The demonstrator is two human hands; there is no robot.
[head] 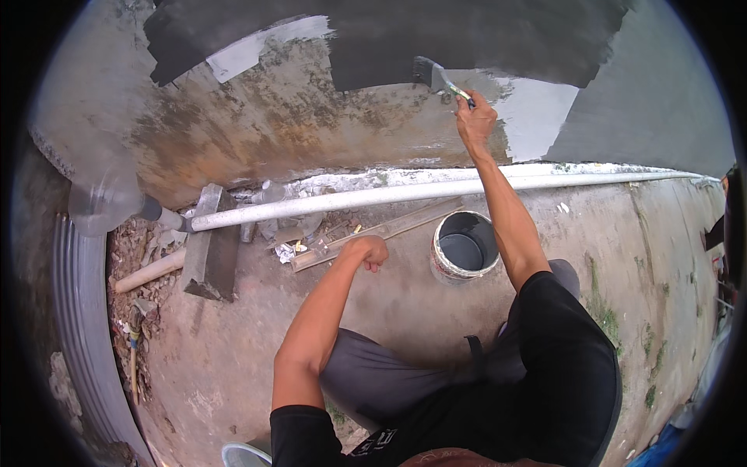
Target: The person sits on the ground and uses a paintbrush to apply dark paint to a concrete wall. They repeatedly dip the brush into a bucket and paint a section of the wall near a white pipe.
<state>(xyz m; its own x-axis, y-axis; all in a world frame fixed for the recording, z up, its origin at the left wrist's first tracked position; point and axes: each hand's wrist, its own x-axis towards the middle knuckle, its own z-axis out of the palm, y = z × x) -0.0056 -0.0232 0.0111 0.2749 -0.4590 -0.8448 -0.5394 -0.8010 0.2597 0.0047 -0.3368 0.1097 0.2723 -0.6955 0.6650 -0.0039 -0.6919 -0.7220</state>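
Observation:
My right hand (475, 119) grips the handle of a paintbrush (443, 79) and reaches up to the wall. The dark bristles lie against the wall at the lower edge of a dark grey painted area (391, 49). Below that edge, the bare wall (280, 117) is stained brown and black. My left hand (366, 254) hangs over the ground with its fingers curled, and I see nothing in it. To its right stands a round bucket (436, 248) with dark grey paint (461, 251) inside and smears on its rim.
A white pipe (338, 201) runs along the wall's foot, near a concrete block (210, 251). Behind my left hand lies a long narrow strip (379, 229). Rubble, a short brush (134, 344) and corrugated sheeting (81, 303) are at left. Another basin (242, 452) shows at the bottom.

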